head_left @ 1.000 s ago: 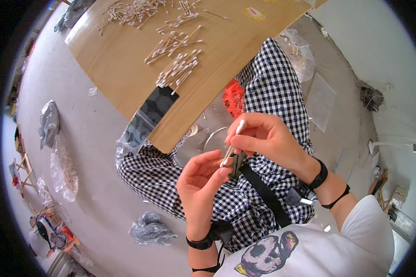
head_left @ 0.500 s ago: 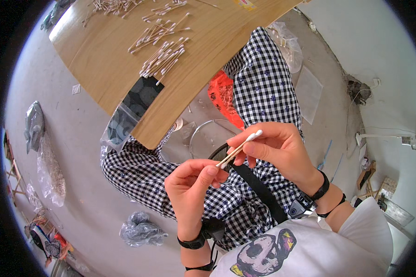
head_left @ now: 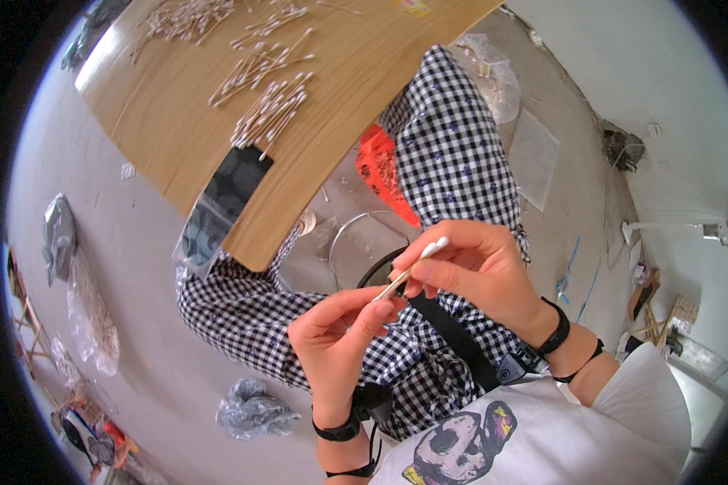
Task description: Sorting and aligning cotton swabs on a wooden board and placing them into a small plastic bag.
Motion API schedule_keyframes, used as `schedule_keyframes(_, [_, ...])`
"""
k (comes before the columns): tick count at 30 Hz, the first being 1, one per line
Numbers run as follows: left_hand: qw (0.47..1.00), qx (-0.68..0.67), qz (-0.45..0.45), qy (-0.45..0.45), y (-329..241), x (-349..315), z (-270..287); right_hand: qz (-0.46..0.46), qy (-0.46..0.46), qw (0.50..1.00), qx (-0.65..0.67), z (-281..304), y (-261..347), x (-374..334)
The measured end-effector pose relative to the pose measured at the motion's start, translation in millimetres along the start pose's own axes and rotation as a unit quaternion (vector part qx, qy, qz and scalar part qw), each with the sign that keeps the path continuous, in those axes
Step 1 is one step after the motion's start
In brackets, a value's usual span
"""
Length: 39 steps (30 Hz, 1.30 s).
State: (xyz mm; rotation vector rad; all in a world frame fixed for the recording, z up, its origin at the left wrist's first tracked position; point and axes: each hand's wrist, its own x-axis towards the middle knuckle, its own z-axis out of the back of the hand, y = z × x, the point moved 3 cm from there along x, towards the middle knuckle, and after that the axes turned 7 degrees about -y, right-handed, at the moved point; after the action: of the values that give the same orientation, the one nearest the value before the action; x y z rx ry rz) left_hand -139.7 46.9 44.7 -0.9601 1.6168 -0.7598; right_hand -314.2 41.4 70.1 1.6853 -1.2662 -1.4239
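Above my lap, a few cotton swabs (head_left: 406, 276) lie slantwise between my two hands. My left hand (head_left: 338, 333) pinches their lower ends with thumb and fingers. At the upper end, the fingers and thumb of my right hand (head_left: 477, 263) close round the sticks just below the white tips. Exactly how many swabs there are is hard to tell. On the wooden table ahead lies a loose bundle of cotton swabs (head_left: 271, 111), with more scattered swabs (head_left: 257, 69) behind it and a larger heap (head_left: 190, 20) at the far left.
A dark patterned bag with a clear end (head_left: 228, 190) hangs over the corner of the table (head_left: 323, 137). Under the table sits a red plastic bag (head_left: 387, 174). Crumpled grey plastic (head_left: 255, 408) and clear bags (head_left: 91, 311) lie on the floor at left.
My right hand has moved slightly left and down, and the swabs' tips sit closer together between my fingers. The table has shifted slightly left in view.
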Motion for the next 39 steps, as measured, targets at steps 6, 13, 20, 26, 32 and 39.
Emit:
schedule_keyframes(6, [0.996,0.082,-0.046,-0.001,-1,0,1,-0.006,0.056,0.998,0.028,6,-6,0])
schedule_keyframes(13, [0.964,0.205,-0.168,0.038,3,8,-13,-0.055,0.026,0.996,0.060,31,-12,6])
schedule_keyframes(20, [0.943,0.290,-0.164,-0.010,6,12,-6,0.231,-0.267,0.930,-0.105,118,37,24])
schedule_keyframes(26, [0.920,0.353,-0.160,-0.063,0,17,1,0.223,-0.360,0.824,-0.376,215,2,56])
schedule_keyframes(32, [0.882,0.383,-0.219,-0.163,-12,33,18,0.277,-0.311,0.806,-0.422,170,27,75])
schedule_keyframes(39, [0.708,0.598,-0.336,-0.170,-34,99,-15,0.345,-0.140,0.889,-0.268,46,65,143])
